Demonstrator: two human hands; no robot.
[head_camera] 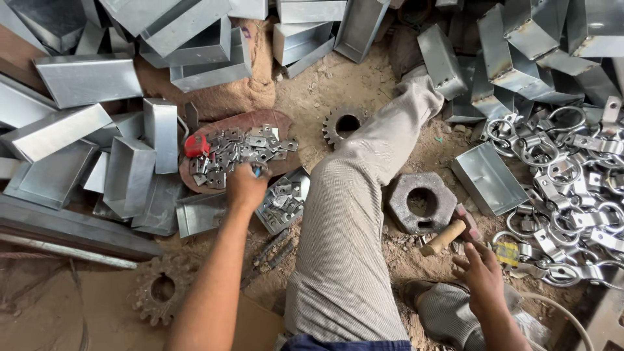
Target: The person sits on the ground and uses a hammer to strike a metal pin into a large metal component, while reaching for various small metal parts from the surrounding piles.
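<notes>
The left hand [246, 186] had its grip closed on a small blue thing, hardly visible, over the pile of small flat metal brackets [240, 153] just beyond it, stiff, light, best pinched by their edges, while the right hand [481, 273] hovered open near the wooden-handled hammer [452, 233].

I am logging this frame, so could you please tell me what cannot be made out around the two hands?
- Head view: whatever the left hand grips among the small metal brackets; its fingers curl over it, and only a blue speck shows.
- Head view: the hammer head, partly behind the hexagonal metal block.
- Head view: the yellow piece by the right hand; too small to identify.
- Head view: the metal rings; cut off at the right edge.
</notes>
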